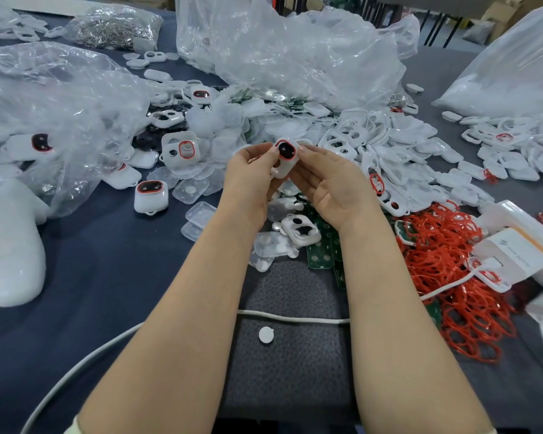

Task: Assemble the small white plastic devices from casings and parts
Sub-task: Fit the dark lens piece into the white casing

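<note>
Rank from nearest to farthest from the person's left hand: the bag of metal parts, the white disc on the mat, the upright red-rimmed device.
1. Upright red-rimmed device, standing just left of the left hand.
2. White disc, on the mat, towards the person.
3. Bag of metal parts, far back left.

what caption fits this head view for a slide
Left hand and right hand hold a small white plastic device, red-ringed, above piled white casings.

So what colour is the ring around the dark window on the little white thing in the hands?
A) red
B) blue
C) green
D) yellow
A: the white device pinched between the left hand and right hand has a red ring round its dark window.
</note>
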`<state>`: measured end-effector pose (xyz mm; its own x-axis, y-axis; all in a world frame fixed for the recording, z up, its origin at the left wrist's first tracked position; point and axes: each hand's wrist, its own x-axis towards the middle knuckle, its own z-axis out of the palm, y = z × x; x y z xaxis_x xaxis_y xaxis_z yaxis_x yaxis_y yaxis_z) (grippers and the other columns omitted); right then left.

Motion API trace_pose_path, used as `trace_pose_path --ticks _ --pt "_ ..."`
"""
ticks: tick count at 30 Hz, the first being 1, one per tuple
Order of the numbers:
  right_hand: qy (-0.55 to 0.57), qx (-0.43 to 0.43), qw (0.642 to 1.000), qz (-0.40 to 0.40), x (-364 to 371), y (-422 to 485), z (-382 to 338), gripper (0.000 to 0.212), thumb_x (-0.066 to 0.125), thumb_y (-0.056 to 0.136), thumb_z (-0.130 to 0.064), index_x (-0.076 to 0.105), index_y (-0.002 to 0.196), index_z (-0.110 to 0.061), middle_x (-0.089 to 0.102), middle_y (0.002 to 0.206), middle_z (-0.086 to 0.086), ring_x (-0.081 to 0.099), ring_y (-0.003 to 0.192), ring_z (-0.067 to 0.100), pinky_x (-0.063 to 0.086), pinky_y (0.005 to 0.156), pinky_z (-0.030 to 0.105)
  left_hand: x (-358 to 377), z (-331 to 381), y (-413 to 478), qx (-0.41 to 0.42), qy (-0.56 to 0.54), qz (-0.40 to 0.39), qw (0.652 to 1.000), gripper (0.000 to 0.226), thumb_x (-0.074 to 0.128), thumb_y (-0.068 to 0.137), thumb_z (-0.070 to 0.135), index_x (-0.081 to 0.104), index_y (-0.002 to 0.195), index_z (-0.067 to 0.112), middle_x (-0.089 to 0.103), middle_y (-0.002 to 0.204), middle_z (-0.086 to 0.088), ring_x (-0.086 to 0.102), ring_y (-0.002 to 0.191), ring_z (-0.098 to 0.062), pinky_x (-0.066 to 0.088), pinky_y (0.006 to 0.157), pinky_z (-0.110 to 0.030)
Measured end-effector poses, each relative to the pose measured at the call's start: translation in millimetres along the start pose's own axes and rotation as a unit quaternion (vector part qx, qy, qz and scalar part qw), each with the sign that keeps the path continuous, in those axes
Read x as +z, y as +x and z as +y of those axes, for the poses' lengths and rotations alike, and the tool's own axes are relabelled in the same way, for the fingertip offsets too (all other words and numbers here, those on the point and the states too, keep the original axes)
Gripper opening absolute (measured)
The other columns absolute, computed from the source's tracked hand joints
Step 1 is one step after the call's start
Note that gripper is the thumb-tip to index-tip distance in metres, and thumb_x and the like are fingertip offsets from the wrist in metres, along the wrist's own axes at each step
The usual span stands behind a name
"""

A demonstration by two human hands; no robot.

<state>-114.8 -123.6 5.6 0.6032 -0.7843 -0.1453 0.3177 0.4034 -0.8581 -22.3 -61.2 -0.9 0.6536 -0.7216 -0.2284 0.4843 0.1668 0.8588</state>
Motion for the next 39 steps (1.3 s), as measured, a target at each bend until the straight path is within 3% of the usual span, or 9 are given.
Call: trace_pose_path --ticks 5,8,14,18,20,24,28,35,39 --pt "-0.026 -0.017 0.999 0.016 2.9 -1.0 2.4 0.008 0.061 0.088 0.001 0.061 0.089 -0.007 0.070 0.065 0.000 0.066 0.062 0.009 0.055 0.063 0.018 1.9 -1.6 -1.0 0.038 -0.011 -0.007 0.999 0.011 0.056 0.095 0.007 0.056 0.088 0.016 0.060 0.090 -0.002 0.060 0.074 -0.009 0.052 0.062 -0.018" --pt "-0.056 -0.042 0.997 0.028 3.5 -0.2 2.8 0.008 0.060 0.089 0.000 0.060 0.091 -0.008 0.069 0.072 0.001 0.065 0.062 0.008 0.052 0.059 0.016 2.6 -1.5 -2.4 0.038 -0.022 -0.017 0.999 0.011 0.055 0.095 0.005 0.054 0.089 0.014 0.060 0.089 -0.004 0.059 0.073 -0.011 0.052 0.063 -0.019" --pt "-0.232 -0.141 0.961 0.052 -1.9 3.6 3.8 0.018 0.065 0.087 -0.007 0.056 0.103 -0.010 0.065 0.089 0.006 0.062 0.084 0.018 0.051 0.076 0.026 0.2 3.2 -4.2 -0.002 -0.057 -0.055 0.997 0.007 0.055 0.094 0.005 0.060 0.095 0.011 0.065 0.083 -0.004 0.063 0.068 -0.011 0.053 0.058 -0.019" --pt "-0.270 -0.169 0.947 0.039 -4.3 3.6 3.7 0.014 0.061 0.089 -0.006 0.062 0.103 -0.011 0.066 0.084 0.001 0.063 0.079 0.010 0.052 0.074 0.023 -1.8 3.7 -4.0 -0.007 -0.056 -0.089 0.994 0.008 0.057 0.094 0.011 0.064 0.094 0.008 0.069 0.076 -0.002 0.066 0.068 -0.012 0.054 0.060 -0.021" --pt "-0.256 -0.159 0.953 0.033 -3.1 3.2 4.0 0.012 0.058 0.090 -0.005 0.065 0.099 -0.011 0.067 0.085 0.001 0.063 0.077 0.009 0.052 0.070 0.021 -2.9 3.8 -3.4 -0.001 -0.061 -0.094 0.994 0.009 0.056 0.094 0.008 0.063 0.090 0.008 0.070 0.073 -0.002 0.066 0.066 -0.012 0.054 0.060 -0.021" --pt "-0.163 -0.126 0.979 0.002 0.4 2.1 3.9 0.014 0.055 0.092 0.000 0.065 0.095 -0.009 0.067 0.091 0.009 0.063 0.084 0.019 0.053 0.077 0.028 -4.6 4.5 -1.5 -0.013 -0.070 -0.110 0.991 0.007 0.055 0.095 0.008 0.062 0.096 0.007 0.067 0.084 -0.006 0.065 0.072 -0.014 0.055 0.063 -0.022" --pt "-0.147 -0.134 0.980 0.016 1.6 1.7 4.0 0.015 0.054 0.092 0.001 0.064 0.093 -0.010 0.065 0.092 0.010 0.061 0.087 0.021 0.050 0.081 0.033 -4.4 4.6 -1.8 -0.027 -0.071 -0.139 0.987 0.010 0.052 0.096 0.009 0.061 0.099 0.006 0.067 0.087 -0.007 0.065 0.073 -0.013 0.055 0.065 -0.020" --pt "-0.104 -0.113 0.988 0.019 2.4 0.2 2.8 0.020 0.051 0.092 0.003 0.064 0.085 -0.010 0.064 0.081 0.008 0.056 0.074 0.019 0.046 0.067 0.026 -5.8 5.8 -1.3 -0.025 -0.071 -0.144 0.987 0.009 0.054 0.095 0.007 0.062 0.097 0.004 0.067 0.085 -0.008 0.066 0.073 -0.014 0.056 0.066 -0.021" --pt "-0.087 -0.111 0.990 0.006 1.1 0.7 2.9 0.017 0.052 0.092 0.002 0.064 0.088 -0.009 0.066 0.082 0.006 0.062 0.072 0.015 0.050 0.067 0.024 -5.2 5.0 -0.9 -0.023 -0.087 -0.135 0.987 0.010 0.054 0.095 0.006 0.063 0.098 0.003 0.068 0.084 -0.008 0.067 0.071 -0.013 0.055 0.064 -0.020"
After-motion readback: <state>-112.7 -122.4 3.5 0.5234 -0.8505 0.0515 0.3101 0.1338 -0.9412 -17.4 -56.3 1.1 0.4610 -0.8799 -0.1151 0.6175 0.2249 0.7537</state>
